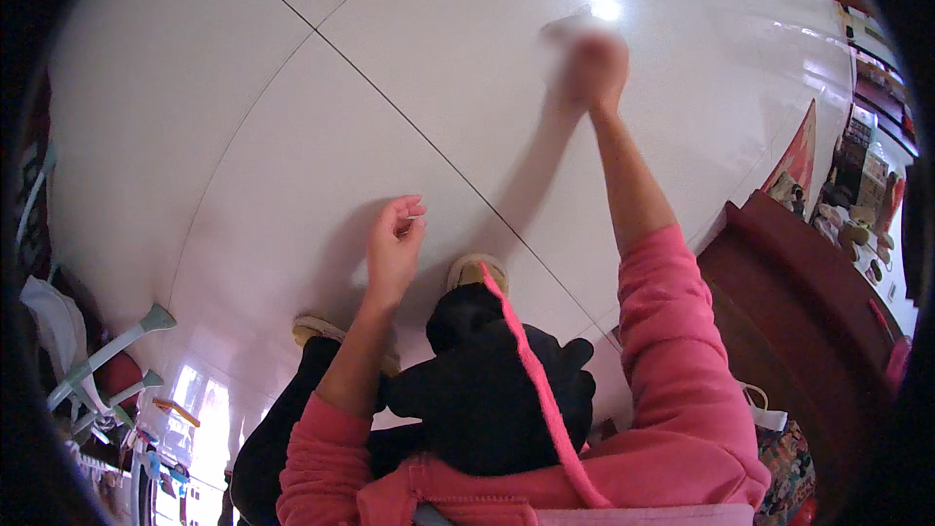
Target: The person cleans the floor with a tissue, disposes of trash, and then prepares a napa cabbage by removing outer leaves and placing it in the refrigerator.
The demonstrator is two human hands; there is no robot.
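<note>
My left hand (395, 245) hovers in front of my body, over the pale tiled floor (256, 183). Its fingers are loosely curled, with a small gap by the thumb, and I see nothing held in it. My right arm reaches far forward to the upper right. A strong blur covers my right hand (600, 69), so its fingers and anything in them cannot be made out. Beside it lies a smeared greyish patch, either a shadow or a thing. A bright light reflection shows on the floor just beyond that hand.
Below me are my black trousers (482, 387) and a light-coloured shoe (460, 270); a pink cord (537, 372) hangs from my top. Dark red wooden furniture (796, 292) stands at right, with several shoes (851, 230) beyond. Grey-green legs of a stand (109, 358) jut in from the left.
</note>
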